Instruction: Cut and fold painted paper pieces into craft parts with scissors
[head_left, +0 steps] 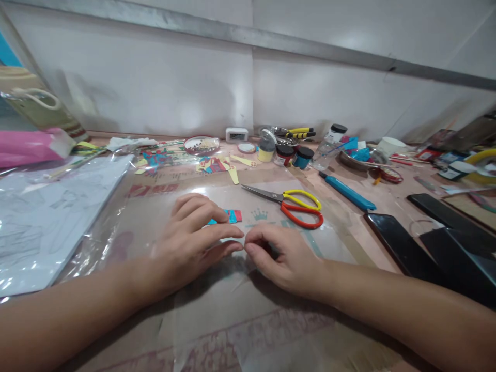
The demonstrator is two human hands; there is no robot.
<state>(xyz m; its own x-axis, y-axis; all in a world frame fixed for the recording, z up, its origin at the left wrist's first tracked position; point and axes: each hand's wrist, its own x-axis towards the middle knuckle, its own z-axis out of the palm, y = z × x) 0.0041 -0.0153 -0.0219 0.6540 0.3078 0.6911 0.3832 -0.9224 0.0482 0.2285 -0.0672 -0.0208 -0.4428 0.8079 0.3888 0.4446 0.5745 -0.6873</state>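
My left hand and my right hand meet fingertip to fingertip over the plastic-covered work surface. Thumb and index finger of the left come together in a pinch; whatever lies between them is too small to make out. The right is likewise closed in a pinch, its fingers curled, and anything in it is hidden. Just behind the left fingers lies a small blue and red painted piece, partly covered by that hand. Scissors with one yellow and one red handle rest beyond the right hand, blades pointing left.
At left lie drawing sheets under clear plastic. Yellow cut-out pieces, paint jars and a dish of beads line the back. To the right are a blue cutter and a black phone-like slab.
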